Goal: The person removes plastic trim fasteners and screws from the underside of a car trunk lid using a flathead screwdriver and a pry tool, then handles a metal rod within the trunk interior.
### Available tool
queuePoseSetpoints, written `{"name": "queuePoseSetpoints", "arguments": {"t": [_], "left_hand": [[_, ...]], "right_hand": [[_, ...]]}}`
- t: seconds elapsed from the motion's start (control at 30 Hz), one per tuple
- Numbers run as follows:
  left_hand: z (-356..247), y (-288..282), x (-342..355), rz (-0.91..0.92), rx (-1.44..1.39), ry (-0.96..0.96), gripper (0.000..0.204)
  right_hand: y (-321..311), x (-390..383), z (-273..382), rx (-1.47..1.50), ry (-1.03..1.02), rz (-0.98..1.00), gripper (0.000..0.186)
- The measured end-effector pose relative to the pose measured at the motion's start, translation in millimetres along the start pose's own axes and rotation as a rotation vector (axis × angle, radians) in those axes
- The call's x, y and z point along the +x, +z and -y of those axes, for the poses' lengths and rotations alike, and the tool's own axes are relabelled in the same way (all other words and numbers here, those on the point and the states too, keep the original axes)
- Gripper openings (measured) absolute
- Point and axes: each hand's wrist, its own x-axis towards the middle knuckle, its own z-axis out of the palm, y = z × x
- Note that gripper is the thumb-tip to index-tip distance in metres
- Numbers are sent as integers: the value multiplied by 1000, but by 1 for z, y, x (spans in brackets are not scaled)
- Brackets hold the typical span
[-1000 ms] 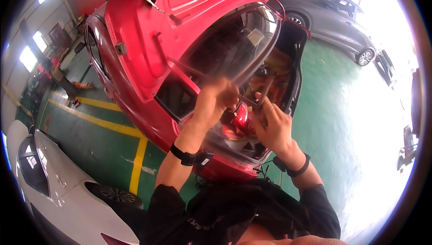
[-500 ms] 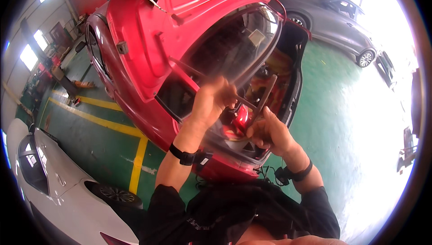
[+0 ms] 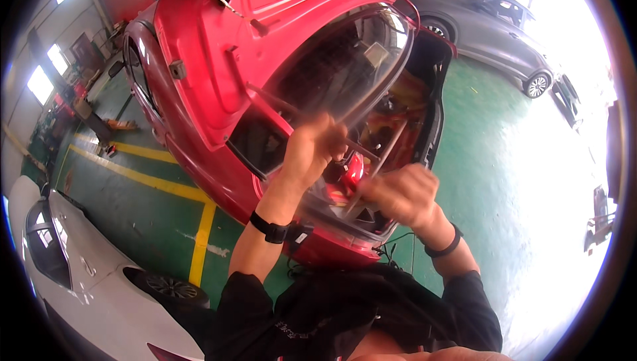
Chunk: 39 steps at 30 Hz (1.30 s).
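A dark metal T-handle wrench [image 3: 391, 146] stands out over the open trunk of the red car [image 3: 219, 182]. Its long crossbar slants from upper right to lower left. My left hand [image 3: 314, 148] is closed round the shaft of the wrench, its fingertips partly hidden. Beside the lower part of the crossbar is my right hand [image 3: 405, 194], fingers curled and smeared by motion. Whether it touches the bar I cannot tell. Whatever the far end of the shaft meets is hidden behind my left hand. A glossy red piece [image 3: 354, 170] shows below the shaft, in the trunk.
The raised red trunk lid [image 3: 206, 49] rises ahead, with the rear window [image 3: 325, 62] under it. A white car [image 3: 99, 275] stands at lower left, a grey car [image 3: 478, 26] at upper right. Dark cables [image 3: 391, 253] hang near the rear bumper. The floor [image 3: 491, 162] is green.
My right hand has swung up and to the right, its fingers now more curled and blurred. The crossbar has turned, with more of its lower end showing. My left hand stays nearly in place.
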Motion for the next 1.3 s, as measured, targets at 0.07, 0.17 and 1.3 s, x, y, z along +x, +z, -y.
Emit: {"name": "queuePoseSetpoints", "arguments": {"t": [0.07,0.17,1.3], "left_hand": [[-6,5,1,100,-67,24,24],[-14,7,1,85,-79,9,24],[-84,-83,34,-367,-3,310,37]], "right_hand": [[1,-8,15,178,-4,72,31],[2,-30,33,418,153,135,27],[52,-7,21,1628,1720,-376,7]]}}
